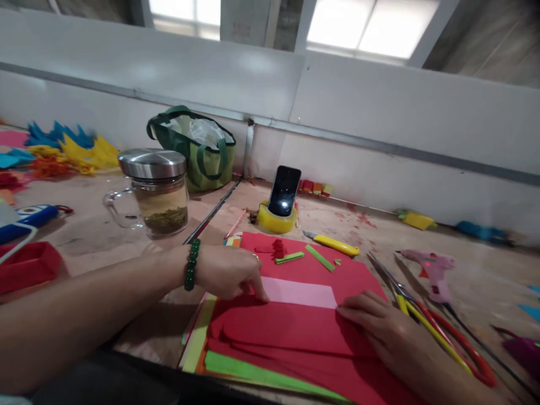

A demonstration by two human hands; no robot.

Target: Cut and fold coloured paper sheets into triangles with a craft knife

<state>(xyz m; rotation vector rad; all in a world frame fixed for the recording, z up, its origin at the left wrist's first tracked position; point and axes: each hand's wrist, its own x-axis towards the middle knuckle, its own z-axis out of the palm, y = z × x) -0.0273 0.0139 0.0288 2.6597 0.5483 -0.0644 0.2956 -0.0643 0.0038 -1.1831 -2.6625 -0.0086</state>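
My left hand (230, 273), a green bead bracelet (192, 264) on its wrist, presses its fingertips onto the left end of a folded red paper sheet (287, 332). My right hand (379, 326) lies flat on the sheet's right side, fingers stretched toward a pink paper strip (299, 292) showing above the fold. More red sheets and green ones (253, 374) are stacked underneath.
A glass mug with a metal lid (154, 191), a green bag (198, 146), a phone in a yellow tape roll (280, 205), a yellow cutter (333, 244), scissors (426, 315), a pink glue gun (430, 270), green paper strips (304, 256), coloured paper cut-outs (63, 149) at left.
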